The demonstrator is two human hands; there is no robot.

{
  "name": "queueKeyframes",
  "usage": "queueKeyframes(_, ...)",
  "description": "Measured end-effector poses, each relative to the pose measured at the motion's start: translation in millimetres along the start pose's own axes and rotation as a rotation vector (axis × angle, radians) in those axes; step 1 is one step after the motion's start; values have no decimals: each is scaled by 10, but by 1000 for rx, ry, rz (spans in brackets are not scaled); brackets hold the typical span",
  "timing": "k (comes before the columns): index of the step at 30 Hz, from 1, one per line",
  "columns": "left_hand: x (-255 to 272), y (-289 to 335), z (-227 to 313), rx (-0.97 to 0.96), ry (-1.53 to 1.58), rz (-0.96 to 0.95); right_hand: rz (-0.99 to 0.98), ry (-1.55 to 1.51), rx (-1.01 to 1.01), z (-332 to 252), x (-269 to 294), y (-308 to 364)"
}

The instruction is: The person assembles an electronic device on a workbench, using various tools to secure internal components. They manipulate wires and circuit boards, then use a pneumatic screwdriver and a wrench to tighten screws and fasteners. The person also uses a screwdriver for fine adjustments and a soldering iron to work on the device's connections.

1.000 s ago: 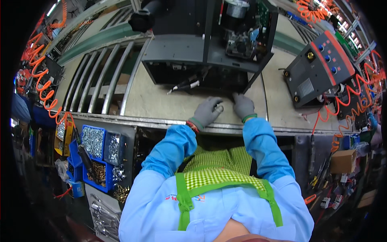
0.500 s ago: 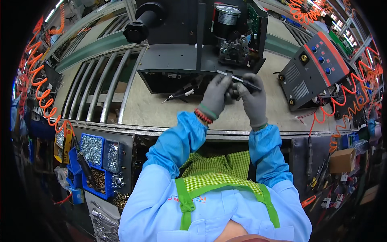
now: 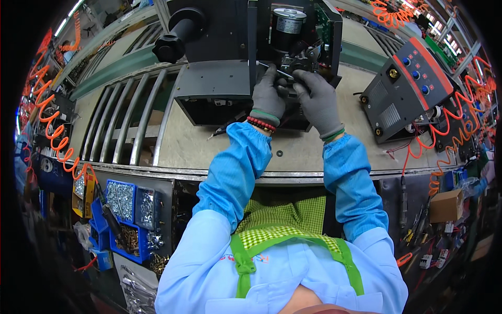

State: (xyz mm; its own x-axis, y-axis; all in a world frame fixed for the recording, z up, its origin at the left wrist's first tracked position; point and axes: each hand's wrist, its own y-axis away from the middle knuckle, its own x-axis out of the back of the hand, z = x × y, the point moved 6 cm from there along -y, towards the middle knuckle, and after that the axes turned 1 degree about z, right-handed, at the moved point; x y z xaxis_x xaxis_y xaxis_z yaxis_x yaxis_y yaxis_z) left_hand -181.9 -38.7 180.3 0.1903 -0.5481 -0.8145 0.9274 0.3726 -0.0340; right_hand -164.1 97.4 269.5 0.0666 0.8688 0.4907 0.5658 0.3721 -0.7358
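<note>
Both my gloved hands are at the front of a dark machine housing (image 3: 214, 78), below its motor with a silver cap (image 3: 288, 27). A screwdriver (image 3: 284, 74) lies slantwise between them, its thin bright shaft showing. My right hand (image 3: 320, 99) is closed at its handle end, and the glove hides the handle. The fingers of my left hand (image 3: 269, 98) are pinched about the shaft, its far end pointing up and left. Dark fittings behind the fingers are partly covered, so I cannot tell whether the tool touches them.
A small dark ring (image 3: 279, 153) lies on the bench near its front edge. A grey and red welding machine (image 3: 405, 89) stands at right. Metal rollers (image 3: 123, 118) run at left. Blue bins of screws (image 3: 121, 199) sit lower left, beside an orange coiled hose (image 3: 55, 125).
Both hands have moved up and slightly left with the screwdriver, closer to the motor area. Its black handle is now hidden. The small ring on the bench now shows.
</note>
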Motion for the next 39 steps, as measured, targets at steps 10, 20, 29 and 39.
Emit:
queueKeyframes(10,-60,-110,-45,-67,52,8,-52,102,148,32,-22,-160)
queueKeyframes(20,-146,-177,-38,-206,144,-378,-264,614,664,-448,-385,-575)
queueKeyframes(29,10,-390,-200,-200,47,-312,-579,720,539,-184,-863,-853)
queueKeyframes(39,-179,-66,48,-32,291,147,-418,872,422,-200,-225,-782)
